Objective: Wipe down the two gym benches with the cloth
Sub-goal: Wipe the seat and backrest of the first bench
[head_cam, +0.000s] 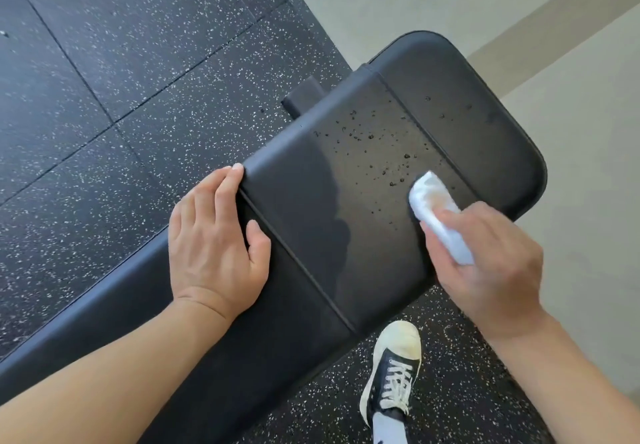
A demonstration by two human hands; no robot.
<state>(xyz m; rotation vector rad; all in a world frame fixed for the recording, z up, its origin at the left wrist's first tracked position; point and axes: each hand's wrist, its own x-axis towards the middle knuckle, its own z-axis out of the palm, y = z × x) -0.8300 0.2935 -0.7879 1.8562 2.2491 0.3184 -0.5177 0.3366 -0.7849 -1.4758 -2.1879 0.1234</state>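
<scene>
A black padded gym bench runs from the lower left of the frame to the upper right, and the white cloth, bunched into a wad, lies on its pad right of centre, its far end sticking out up-left past the fingers of the right hand, just below a scatter of droplets on the pad. The right hand is curled around the cloth, pinching it and pressing it onto the pad. The left hand, left of centre, lies flat and open on the bench's left edge, fingers straight along the side and thumb resting on top, above the speckled rubber floor, with a black-and-white sneaker at the bottom.
</scene>
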